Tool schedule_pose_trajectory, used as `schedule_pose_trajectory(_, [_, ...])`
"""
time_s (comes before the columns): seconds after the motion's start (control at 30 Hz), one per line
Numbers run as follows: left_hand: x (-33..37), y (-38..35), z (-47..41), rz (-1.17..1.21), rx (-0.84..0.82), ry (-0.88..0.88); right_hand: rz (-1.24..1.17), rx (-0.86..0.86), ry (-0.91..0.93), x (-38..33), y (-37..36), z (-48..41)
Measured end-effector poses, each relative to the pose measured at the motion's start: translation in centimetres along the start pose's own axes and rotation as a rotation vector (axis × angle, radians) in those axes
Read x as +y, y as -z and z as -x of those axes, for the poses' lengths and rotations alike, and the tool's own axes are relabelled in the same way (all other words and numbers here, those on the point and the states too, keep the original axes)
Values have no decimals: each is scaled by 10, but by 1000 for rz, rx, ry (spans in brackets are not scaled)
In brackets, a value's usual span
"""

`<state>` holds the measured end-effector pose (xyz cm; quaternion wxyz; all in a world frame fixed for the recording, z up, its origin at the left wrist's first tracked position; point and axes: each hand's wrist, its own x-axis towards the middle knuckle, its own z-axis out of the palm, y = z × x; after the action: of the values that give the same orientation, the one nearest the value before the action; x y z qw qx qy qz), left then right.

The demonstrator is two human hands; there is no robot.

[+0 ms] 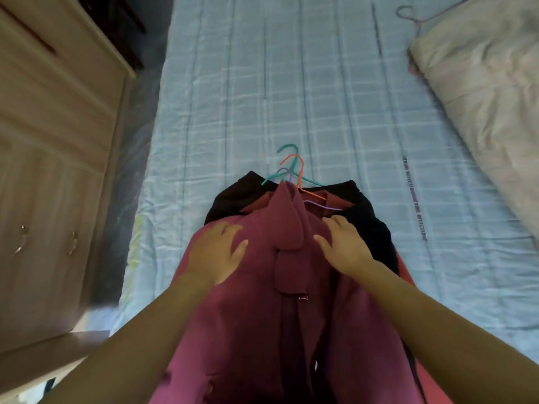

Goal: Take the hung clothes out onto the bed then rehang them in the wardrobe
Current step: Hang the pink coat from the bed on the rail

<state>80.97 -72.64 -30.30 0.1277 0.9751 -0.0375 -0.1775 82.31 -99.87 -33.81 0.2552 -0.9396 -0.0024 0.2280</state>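
my left hand [217, 252] lies flat on the maroon garment [262, 316], fingers straight and spread, gripping nothing. my right hand [342, 246] rests on the same cloth just beside the folded collar, fingers loose and a little bent, thumb out toward the middle. it too holds nothing. both palms press down on the fabric, one on each side of the collar strip.

the maroon garment is the top of a pile lying at the near end of the bed [262, 83], about midway between its left and right edges. under it a black garment [370, 225] shows at both shoulders, and a coral one [405, 272] peeks out along the right side.

three hanger hooks stick out past the collars onto the checked sheet: a purple hanger [284, 170] nearest my hands, an orange hanger [297, 167] over it, and a teal hanger [287, 147] farthest out.

along the right edge of the bed lies a pale garment or cover [481, 97], with a mauve hanger [408, 13] hook poking out at its far end. a wooden cabinet [58, 141] with drawers and metal handles stands beside the left edge.
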Motion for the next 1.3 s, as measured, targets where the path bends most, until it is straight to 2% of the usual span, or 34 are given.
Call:
schedule_pose_trajectory(0.13, [-1, -22, -48, 94, -92, 33, -34, -73, -71, 19, -16, -30])
schedule_pose_trajectory(0.2, [-2, -33, -64, 129, -119, 29, -68, -52, -78, 29, -25, -39])
schedule_pose_trajectory(0.3, [-5, -50, -81, 25, -195, 53, -106, 37, -73, 41, -34, -46])
schedule_pose_trajectory(0.43, [-8, -66, -91, -148, -251, 100, -122, 74, -43, 47, -45, -48])
schedule_pose_trajectory(0.5, [-7, -66, -96, -143, -252, 100, -134, 74, -27, 47, -46, -48])
schedule_pose_trajectory(0.57, [-8, -62, -98, -35, -244, 97, -187, 54, -21, 45, -43, -44])
schedule_pose_trajectory(0.73, [-10, -35, -65, 205, -145, 35, -285, 120, 49, 31, -31, -22])
schedule_pose_trajectory(0.87, [-1, -8, -17, 356, 12, -7, -328, 164, 169, 18, -17, 9])
schedule_pose_trajectory(1.07, [20, 25, 51, 443, 239, -26, -326, 341, 308, -11, 5, 74])
schedule_pose_trajectory(1.3, [10, 52, 137, 496, 372, -51, -222, 394, 476, -55, 15, 141])
